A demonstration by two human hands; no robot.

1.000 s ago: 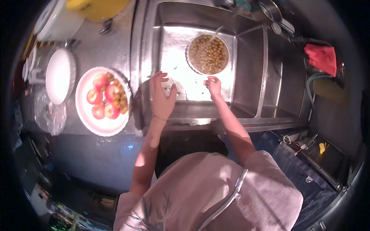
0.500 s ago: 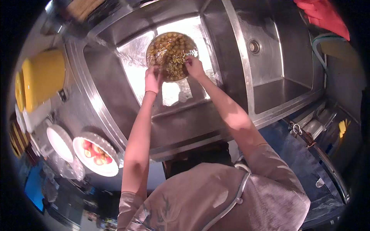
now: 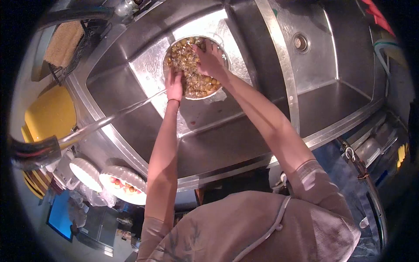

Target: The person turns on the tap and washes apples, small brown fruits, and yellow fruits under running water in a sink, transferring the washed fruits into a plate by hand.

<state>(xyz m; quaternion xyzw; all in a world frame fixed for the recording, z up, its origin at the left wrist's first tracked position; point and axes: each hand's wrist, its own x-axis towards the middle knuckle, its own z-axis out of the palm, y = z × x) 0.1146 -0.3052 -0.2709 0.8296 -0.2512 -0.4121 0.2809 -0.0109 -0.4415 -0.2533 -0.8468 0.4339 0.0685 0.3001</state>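
Note:
A round bowl (image 3: 198,97) of water filled with small, round yellow-brown fruits (image 3: 200,88) sits in the large left basin of the steel sink (image 3: 205,150). My right hand (image 3: 211,61) lies over the fruits with its fingers spread, the tips in the water toward the far rim. At the near-left rim is my left hand (image 3: 174,87), fingers stretched out and slightly apart, their tips over the water. A dark band circles my left wrist. The water's surface is rippled and glinting.
A shiny metal pipe (image 3: 118,117) slants in from the left toward my left hand. White dishes stand left of the sink, one holding red and pale pieces (image 3: 124,185). Beyond are yellow boards (image 3: 51,111). The right basin has a drain (image 3: 300,42); a red cloth-like thing (image 3: 379,16) hangs beyond.
My right hand has moved farther into the bowl and spread its fingers. My left hand stays near the rim. The view has shifted, bringing the metal pipe into sight.

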